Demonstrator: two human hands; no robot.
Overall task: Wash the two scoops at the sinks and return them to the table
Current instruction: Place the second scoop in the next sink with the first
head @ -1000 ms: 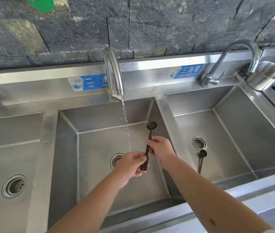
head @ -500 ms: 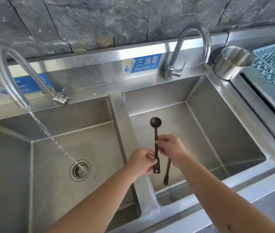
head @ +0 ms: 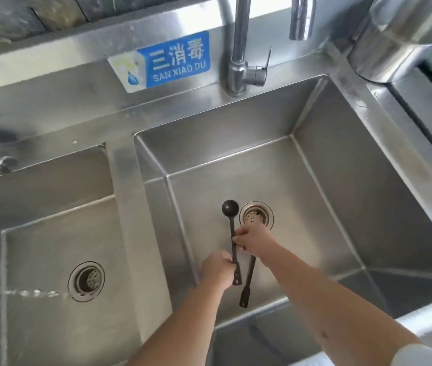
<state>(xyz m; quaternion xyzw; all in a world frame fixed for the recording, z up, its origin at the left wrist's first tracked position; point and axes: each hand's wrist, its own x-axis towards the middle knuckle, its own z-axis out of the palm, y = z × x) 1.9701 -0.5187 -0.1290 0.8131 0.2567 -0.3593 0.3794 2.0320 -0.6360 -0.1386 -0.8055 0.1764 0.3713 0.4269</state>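
A dark long-handled scoop (head: 231,223) is held over the right sink (head: 315,196), bowl pointing away from me. My left hand (head: 218,269) grips its handle near the lower end. My right hand (head: 253,239) pinches the handle a little higher up. A second dark scoop (head: 247,282) lies on the right sink's floor below my hands; its bowl end is hidden under my right hand.
The right sink's drain (head: 256,216) sits beside the held scoop's bowl, its faucet (head: 244,48) above. In the left sink (head: 51,233) a water stream (head: 19,291) runs toward the drain (head: 86,281). A steel cup (head: 399,38) stands at the top right.
My view has shifted right and closer to the right sink. Both hands carried the scoop from under the running faucet to the right sink and lowered it toward the lying scoop.
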